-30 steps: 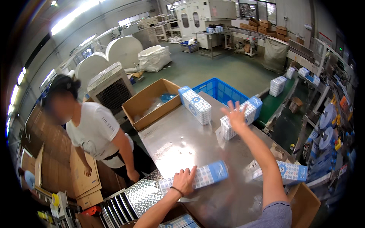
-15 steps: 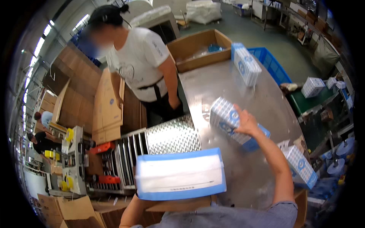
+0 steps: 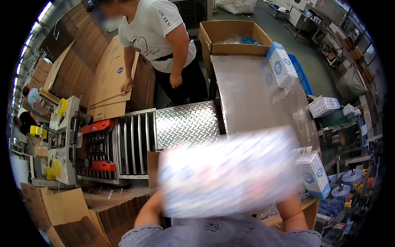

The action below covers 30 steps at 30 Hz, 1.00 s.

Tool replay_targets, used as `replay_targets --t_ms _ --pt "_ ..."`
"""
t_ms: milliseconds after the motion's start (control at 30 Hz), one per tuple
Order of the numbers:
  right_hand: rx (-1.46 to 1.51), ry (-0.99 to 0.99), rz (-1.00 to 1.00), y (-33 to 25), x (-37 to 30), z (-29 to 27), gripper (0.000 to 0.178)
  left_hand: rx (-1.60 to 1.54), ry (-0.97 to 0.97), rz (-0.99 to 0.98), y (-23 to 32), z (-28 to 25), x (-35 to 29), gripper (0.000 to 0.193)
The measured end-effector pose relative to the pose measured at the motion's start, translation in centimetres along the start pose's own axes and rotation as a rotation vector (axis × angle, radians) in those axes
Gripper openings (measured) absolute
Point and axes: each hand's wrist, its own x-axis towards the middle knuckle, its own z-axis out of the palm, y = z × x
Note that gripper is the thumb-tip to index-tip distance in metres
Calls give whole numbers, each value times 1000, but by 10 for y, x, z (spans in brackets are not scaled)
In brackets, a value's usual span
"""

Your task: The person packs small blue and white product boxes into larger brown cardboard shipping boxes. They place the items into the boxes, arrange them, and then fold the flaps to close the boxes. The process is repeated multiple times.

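A large box-shaped pack, white with a blue and pinkish pattern, is held up in front of my body and smeared by motion. The blur leaves it unclear whether this is one pack or two together. At its left end is my left hand, its fingers hidden behind the pack. My right hand comes up at the other end, its fingers hidden too. To the right, a similar blue-and-white pack stands at the edge of the metal table. Another patterned pack sits at the table's far end.
A co-worker in a white shirt stands across, a hand on flat cartons. An open carton adjoins the table's far end. On the left, a roller conveyor with a tread plate leads to a taping machine.
The patterned pack under my right hand has left the table. My right hand has drawn back toward my body, and the patterned surface now covers where the white-and-blue side showed. The view has shifted.
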Motion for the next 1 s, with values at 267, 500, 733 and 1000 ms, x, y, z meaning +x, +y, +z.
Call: replay_targets --t_ms 267,500,733,1000 --pt "-2199 -199 -688 231 231 -145 89 -31 -115 -157 -27 6 30 78" --pt "-2192 -445 -288 225 275 -172 74 -57 38 -173 -79 25 29 67" --pt "-1446 -80 -310 156 161 -60 32 36 -7 -85 -31 -32 38 54" --pt "-1090 1348 -800 75 -143 -264 17 -521 185 618 261 -129 15 12"
